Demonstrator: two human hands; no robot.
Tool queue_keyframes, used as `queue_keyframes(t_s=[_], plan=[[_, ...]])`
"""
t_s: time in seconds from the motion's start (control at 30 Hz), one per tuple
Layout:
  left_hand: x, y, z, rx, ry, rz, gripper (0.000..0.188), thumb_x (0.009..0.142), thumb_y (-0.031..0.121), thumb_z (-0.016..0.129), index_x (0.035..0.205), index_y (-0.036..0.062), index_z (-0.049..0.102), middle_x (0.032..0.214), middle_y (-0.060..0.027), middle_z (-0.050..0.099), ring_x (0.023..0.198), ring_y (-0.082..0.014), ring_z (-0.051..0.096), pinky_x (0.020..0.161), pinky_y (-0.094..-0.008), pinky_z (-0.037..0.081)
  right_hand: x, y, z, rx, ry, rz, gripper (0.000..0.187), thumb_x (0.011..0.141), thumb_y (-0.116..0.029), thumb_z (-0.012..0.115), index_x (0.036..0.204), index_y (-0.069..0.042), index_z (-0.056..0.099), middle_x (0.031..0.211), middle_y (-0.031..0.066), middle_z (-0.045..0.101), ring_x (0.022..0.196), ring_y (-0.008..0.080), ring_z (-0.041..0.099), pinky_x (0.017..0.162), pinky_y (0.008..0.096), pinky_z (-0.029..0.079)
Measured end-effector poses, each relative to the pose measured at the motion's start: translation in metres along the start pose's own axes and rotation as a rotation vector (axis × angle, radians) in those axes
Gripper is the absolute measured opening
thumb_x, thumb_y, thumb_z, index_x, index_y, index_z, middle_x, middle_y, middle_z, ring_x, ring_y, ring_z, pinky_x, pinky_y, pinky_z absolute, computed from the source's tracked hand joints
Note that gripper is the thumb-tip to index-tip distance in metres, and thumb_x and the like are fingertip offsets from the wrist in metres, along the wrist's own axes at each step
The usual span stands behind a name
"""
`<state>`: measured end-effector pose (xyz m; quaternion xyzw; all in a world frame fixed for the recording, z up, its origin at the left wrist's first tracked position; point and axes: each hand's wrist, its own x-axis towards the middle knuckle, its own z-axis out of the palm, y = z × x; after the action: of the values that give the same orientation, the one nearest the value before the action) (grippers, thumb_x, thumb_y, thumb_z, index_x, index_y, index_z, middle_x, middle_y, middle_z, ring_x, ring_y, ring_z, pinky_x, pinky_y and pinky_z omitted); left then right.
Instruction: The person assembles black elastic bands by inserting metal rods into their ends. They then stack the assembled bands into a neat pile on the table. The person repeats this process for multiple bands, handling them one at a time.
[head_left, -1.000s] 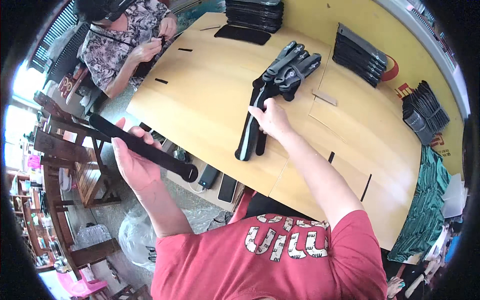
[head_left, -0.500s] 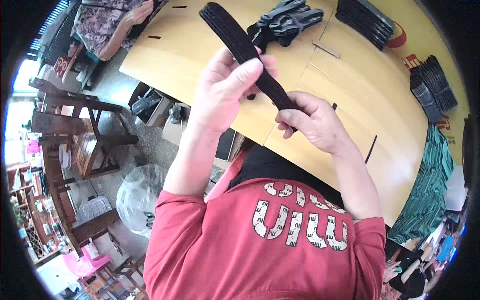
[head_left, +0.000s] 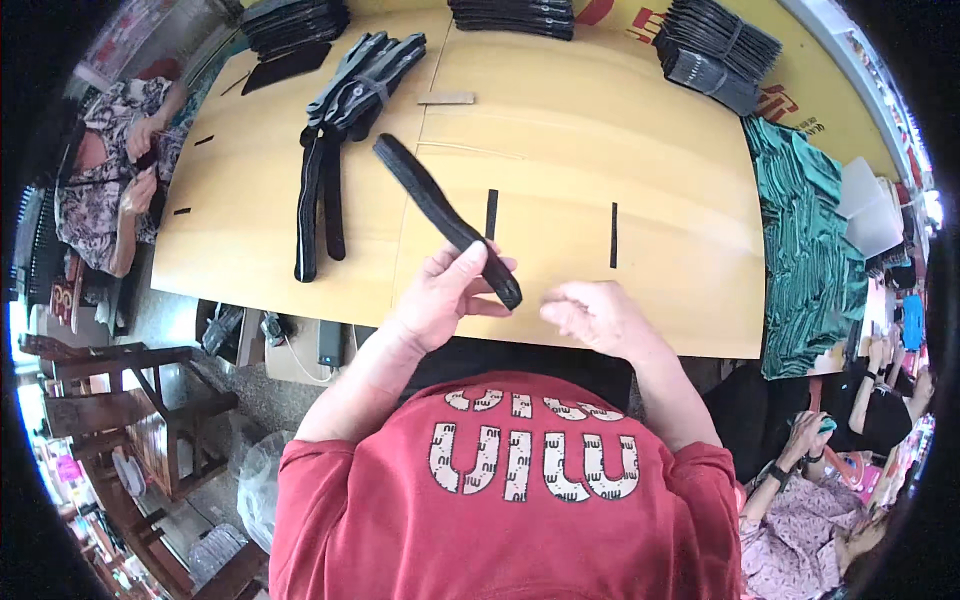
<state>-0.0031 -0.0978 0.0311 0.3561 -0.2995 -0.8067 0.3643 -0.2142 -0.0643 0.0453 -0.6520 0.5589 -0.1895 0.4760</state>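
Black fabric strap [head_left: 430,205], long and narrow, held aslant above the near side of the table; upper end leans to the left. Left hand [head_left: 445,292] grips it near its lower end, thumb on top, fingers beneath. Right hand [head_left: 598,318] just beside that lower end, apart from it; fingers bent, whether fully closed cannot be told. Pale wood-toned table [head_left: 560,290] beneath. Two thin black strips [head_left: 614,235] lie beyond the hands. To the left, a banded grey-and-black bundle [head_left: 368,85], two black lengths [head_left: 306,220] extending toward the near edge. Flat bar [head_left: 446,98] beside the bundle. Dark stacks [head_left: 512,18] along the far side. Green folded cloth [head_left: 810,250] at right. Co-worker [head_left: 110,190] seated at the left edge, hands together.
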Motion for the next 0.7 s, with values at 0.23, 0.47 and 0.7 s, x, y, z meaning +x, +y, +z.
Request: queue_keyframes(t_s=[0.23, 0.47, 0.7], plan=[[-0.014, 0.000, -0.034, 0.043, 0.213, 0.127, 0.033, 0.083, 0.010, 0.050, 0.114, 0.0044, 0.038, 0.095, -0.0141, 0.056, 0.085, -0.0243, 0.058, 0.070, -0.0398, 0.051, 0.105, 0.011, -0.008, -0.589, 0.332, -0.317, 0.018, 0.079, -0.013, 0.049, 0.089, 0.000, 0.055, 0.083, 0.0166, 0.057, 0.081, 0.0273, 0.057, 0.072, 0.0353, 0.045], [-0.023, 0.008, -0.048, 0.052, 0.159, 0.094, 0.027, 0.080, 0.007, 0.053, 0.106, 0.0026, 0.045, 0.095, -0.0109, 0.056, 0.086, -0.0215, 0.057, 0.075, -0.0362, 0.049, 0.222, -0.024, 0.035, -1.044, 0.267, -0.337, 0.017, 0.078, -0.007, 0.039, 0.086, 0.003, 0.052, 0.085, 0.0176, 0.058, 0.083, 0.0318, 0.056, 0.074, 0.0381, 0.046], [0.014, 0.026, -0.046, -0.266, 0.014, 0.099, 0.028, 0.081, 0.012, 0.055, 0.105, 0.0002, 0.047, 0.098, -0.0154, 0.056, 0.092, -0.0304, 0.056, 0.077, -0.0405, 0.051, 0.204, -0.012, 0.001, -0.947, 0.309, -0.175, 0.016, 0.074, -0.009, 0.046, 0.082, 0.002, 0.056, 0.078, 0.0159, 0.060, 0.072, 0.0252, 0.060, 0.065, 0.0347, 0.048]])
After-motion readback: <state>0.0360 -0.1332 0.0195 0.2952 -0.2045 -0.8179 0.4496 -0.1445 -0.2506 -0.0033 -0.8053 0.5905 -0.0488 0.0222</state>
